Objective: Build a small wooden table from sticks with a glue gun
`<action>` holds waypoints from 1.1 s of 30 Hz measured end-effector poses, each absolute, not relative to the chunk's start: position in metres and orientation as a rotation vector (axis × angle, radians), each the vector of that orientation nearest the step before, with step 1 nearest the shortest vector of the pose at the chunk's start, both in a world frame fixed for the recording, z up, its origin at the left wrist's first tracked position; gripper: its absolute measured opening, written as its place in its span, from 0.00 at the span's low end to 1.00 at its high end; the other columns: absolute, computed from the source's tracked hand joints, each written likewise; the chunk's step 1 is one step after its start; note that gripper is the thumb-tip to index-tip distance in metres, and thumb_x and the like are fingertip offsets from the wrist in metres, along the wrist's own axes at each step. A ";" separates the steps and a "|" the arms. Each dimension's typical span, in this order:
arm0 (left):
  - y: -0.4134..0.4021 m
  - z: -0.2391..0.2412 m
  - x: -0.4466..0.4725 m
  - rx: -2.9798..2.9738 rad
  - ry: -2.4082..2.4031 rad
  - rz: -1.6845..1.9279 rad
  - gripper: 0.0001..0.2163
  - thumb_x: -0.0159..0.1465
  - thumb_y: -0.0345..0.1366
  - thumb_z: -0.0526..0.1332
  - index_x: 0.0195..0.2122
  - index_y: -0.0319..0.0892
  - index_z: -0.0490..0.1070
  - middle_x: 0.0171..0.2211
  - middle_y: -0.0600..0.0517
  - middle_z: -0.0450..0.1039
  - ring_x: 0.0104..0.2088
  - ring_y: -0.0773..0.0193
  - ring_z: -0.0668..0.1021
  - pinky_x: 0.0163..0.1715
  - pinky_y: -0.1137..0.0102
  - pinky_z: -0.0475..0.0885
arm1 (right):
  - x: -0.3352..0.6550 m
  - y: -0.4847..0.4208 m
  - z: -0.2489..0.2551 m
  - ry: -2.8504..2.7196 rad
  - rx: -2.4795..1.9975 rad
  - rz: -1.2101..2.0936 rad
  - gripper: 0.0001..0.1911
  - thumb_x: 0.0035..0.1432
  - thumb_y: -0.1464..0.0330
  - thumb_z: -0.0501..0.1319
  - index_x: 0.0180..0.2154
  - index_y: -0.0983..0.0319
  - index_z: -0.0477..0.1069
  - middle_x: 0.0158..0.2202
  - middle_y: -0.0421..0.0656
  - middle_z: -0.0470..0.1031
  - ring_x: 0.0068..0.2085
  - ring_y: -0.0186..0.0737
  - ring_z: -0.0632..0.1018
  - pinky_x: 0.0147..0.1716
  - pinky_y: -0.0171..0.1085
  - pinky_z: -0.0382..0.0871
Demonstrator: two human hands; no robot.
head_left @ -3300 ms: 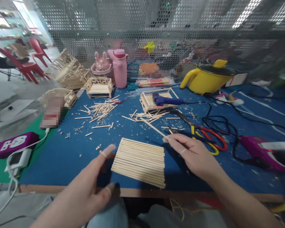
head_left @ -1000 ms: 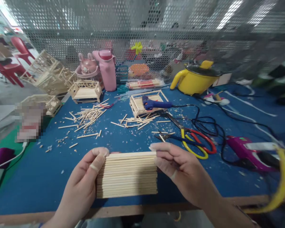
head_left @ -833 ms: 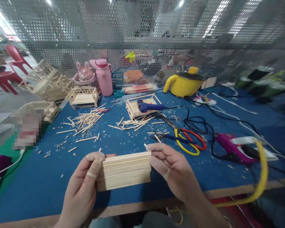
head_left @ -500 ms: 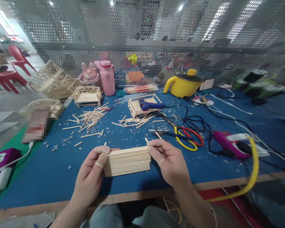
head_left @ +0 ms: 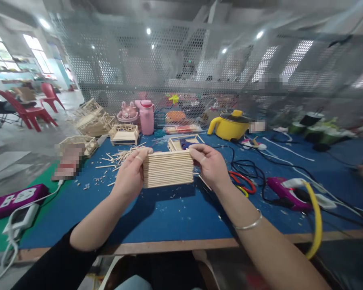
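Note:
A flat panel of thin wooden sticks (head_left: 168, 168), laid side by side, is held up above the blue table (head_left: 157, 213). My left hand (head_left: 130, 174) grips its left end and my right hand (head_left: 207, 165) grips its right end, fingers curled over the top edge. Behind the panel lie loose wooden sticks (head_left: 117, 157) and a small stick frame (head_left: 178, 142). Scissors with red and yellow handles (head_left: 242, 185) lie just right of my right hand.
A purple glue gun (head_left: 286, 192) and black cables (head_left: 254, 165) lie at the right. A yellow pot (head_left: 230, 125), pink bottle (head_left: 147, 116) and stick furniture models (head_left: 124, 134) stand at the back by the mesh screen. A purple power strip (head_left: 12, 196) lies at the left edge.
Both hands have lifted the stick panel off the table and carried it up and away from the near edge. A second ago it lay near the table's front edge.

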State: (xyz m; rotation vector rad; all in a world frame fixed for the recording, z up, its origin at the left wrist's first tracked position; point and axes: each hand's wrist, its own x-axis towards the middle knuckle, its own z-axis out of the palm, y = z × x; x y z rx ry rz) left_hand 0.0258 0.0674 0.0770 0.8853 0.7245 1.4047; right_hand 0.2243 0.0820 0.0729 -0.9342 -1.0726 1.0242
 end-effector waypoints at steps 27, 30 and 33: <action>0.082 0.034 0.018 1.017 0.817 1.453 0.21 0.51 0.46 0.68 0.44 0.43 0.74 0.36 0.52 0.78 0.35 0.63 0.78 0.35 0.70 0.71 | 0.215 0.079 0.048 -0.974 -0.873 1.025 0.13 0.36 0.64 0.73 0.26 0.60 0.75 0.21 0.35 0.74 0.23 0.32 0.71 0.25 0.33 0.63; 0.079 0.037 0.018 1.087 0.860 1.490 0.20 0.52 0.47 0.67 0.43 0.42 0.74 0.38 0.50 0.78 0.36 0.63 0.78 0.35 0.71 0.71 | 0.215 0.079 0.047 -0.972 -0.855 1.083 0.13 0.37 0.63 0.72 0.27 0.60 0.75 0.22 0.35 0.74 0.24 0.32 0.71 0.25 0.33 0.64; 0.076 0.038 0.017 1.158 0.897 1.510 0.20 0.53 0.48 0.66 0.43 0.43 0.75 0.39 0.50 0.77 0.38 0.63 0.77 0.36 0.72 0.71 | 0.214 0.078 0.048 -0.959 -0.844 1.127 0.13 0.38 0.62 0.72 0.27 0.60 0.75 0.23 0.36 0.74 0.24 0.33 0.72 0.26 0.33 0.64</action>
